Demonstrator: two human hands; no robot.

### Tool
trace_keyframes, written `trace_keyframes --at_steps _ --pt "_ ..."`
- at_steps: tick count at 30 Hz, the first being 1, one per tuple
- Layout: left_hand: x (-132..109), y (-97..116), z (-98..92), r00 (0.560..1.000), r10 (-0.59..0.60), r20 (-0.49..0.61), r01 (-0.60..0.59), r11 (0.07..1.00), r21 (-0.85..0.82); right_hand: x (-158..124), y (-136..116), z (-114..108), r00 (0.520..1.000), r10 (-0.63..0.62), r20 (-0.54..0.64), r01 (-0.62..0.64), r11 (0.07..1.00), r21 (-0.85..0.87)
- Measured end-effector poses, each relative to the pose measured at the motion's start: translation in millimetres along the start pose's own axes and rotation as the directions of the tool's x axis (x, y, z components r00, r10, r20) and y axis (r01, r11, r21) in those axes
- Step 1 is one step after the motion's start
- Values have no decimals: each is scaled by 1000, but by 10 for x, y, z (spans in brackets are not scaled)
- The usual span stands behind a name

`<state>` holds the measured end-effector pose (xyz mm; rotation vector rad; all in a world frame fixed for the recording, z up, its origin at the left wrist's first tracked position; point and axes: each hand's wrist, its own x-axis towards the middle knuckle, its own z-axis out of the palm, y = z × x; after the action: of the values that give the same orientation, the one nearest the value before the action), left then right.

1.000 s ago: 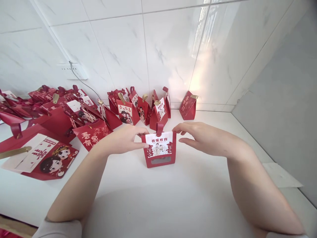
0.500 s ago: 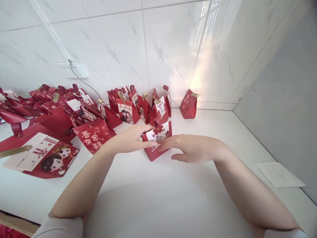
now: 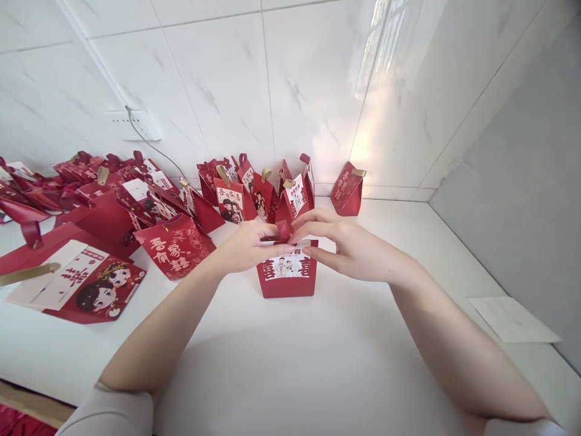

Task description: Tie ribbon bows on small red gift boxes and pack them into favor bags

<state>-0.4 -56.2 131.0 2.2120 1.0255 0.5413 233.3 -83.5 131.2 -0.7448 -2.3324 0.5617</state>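
A small red gift box [image 3: 287,287] stands upright on the white table in front of me, its white label showing a couple and red characters toward me. My left hand [image 3: 252,245] is closed at the upper left of the box, thumb and finger pinching its top edge beside the dark red ribbon loop [image 3: 282,230]. From the right, my right hand [image 3: 342,245] grips the top with its thumb on the front panel and its bent fingers reaching over by the loop. The fingers hide part of the box's top.
Behind stand several finished-looking red boxes [image 3: 236,203], and one box [image 3: 348,189] stands apart by the tiled wall. At left lie a larger red box [image 3: 106,290], a tilted red box [image 3: 177,248] and a pile of others. White paper [image 3: 515,319] lies at right.
The gift box has turned so that its labelled front faces me squarely and stands more upright. Both hands have moved up to its top, the right one from the front face.
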Motion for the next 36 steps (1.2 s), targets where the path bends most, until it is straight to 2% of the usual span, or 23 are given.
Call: trace_keyframes --at_steps 4,7,12,15,17,22,24,26,28,31,36 --pt "39 -55 36 998 -49 -25 50 999 6 49 66 84 1000 4 -17 -2 993 121" --pt "41 -46 36 1000 -13 0 13 999 -44 68 94 109 997 45 -62 -31 977 211" --pt "48 -69 72 999 51 3 -50 996 -67 80 123 138 1000 -9 -8 10 983 182" --pt "54 -91 88 999 48 -4 -48 996 -69 75 145 136 1000 -10 -24 14 985 175" --pt "55 -92 87 999 32 -10 -33 997 -73 56 162 107 1000 7 -11 -6 988 155" --pt "52 -72 61 999 34 14 -32 997 -76 -7 181 -21 988 92 121 -105 988 110" --pt "49 -67 59 999 37 24 -35 997 -64 -7 177 -39 989 86 124 -103 985 139" --pt "44 -61 75 999 33 17 -31 997 -76 13 171 -19 995 64 73 -78 974 213" --pt "36 -48 108 999 16 -32 -20 989 -144 45 164 33 996 78 -35 -63 948 313" --pt "21 -19 168 990 -23 -137 -10 971 -237 90 146 125 967 154 -202 -61 913 402" --pt "-9 20 206 988 13 -153 -42 981 -190 116 70 225 960 148 -238 -72 951 300"
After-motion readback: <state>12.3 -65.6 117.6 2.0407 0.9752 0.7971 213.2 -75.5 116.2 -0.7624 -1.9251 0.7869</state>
